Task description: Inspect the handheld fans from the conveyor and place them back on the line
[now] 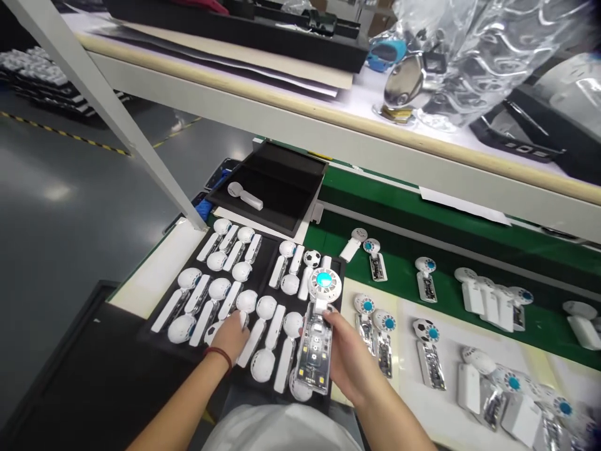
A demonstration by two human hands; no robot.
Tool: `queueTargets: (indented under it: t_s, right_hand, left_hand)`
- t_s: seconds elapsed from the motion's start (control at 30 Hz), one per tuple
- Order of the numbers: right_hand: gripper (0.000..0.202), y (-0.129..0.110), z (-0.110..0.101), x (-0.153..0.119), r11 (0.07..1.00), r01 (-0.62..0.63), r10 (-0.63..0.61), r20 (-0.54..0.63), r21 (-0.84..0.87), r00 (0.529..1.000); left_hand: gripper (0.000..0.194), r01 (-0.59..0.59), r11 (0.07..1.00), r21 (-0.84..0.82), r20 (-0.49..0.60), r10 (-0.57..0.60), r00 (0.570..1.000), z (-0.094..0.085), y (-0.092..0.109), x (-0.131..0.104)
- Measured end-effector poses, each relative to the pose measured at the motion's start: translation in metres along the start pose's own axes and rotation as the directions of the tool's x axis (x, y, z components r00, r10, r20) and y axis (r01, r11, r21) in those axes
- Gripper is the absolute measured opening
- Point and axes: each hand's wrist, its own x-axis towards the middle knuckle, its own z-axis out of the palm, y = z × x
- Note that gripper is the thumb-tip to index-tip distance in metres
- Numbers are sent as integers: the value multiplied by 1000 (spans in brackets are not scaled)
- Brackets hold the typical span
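Head view: the right hand (352, 357) grips a clear-handled fan (315, 344) over the crowded black tray (268, 254); a loose thumb could let its smooth casing slip onto the units below. The left hand (230, 341) curls its fingers beside a white fan head (246, 301), grip unclear; tight spacing risks knocking neighbours.

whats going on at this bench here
Someone's right hand holds up a small fan unit with a clear casing, its circuit board visible and its hub blue. Their left hand is down among the white fan units in the black tray. More units, some also clear-cased, lie on the bench to the right, and one sits alone in another black tray behind.
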Motion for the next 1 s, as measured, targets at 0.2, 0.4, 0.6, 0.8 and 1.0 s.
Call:
queueTargets:
  t_s: [0.2,0.4,0.6,0.8,1.0]
  right_hand:
    - [39,34,7,54,997,77,-77,-42,4,996]
    - [24,59,13,108,998,30,-40,-156,-63,987]
    - [22,74,20,138,975,49,-93,-202,-215,975]
    - [22,80,43,181,819,29,-176,-203,-573,963]
    - [33,78,69,255,481,-70,-282,-230,-874,931]
  left_hand:
    - [23,-84,983,163,-89,100,991,-9,-7,14]
    - [40,-59,968,244,-217,114,969,-2,-24,13]
    - [28,77,961,264,-351,22,936,26,-33,4]
    - [26,67,954,292,-390,54,919,33,-46,-6]
    - [28,-101,918,384,-474,290,832,54,-80,-9]
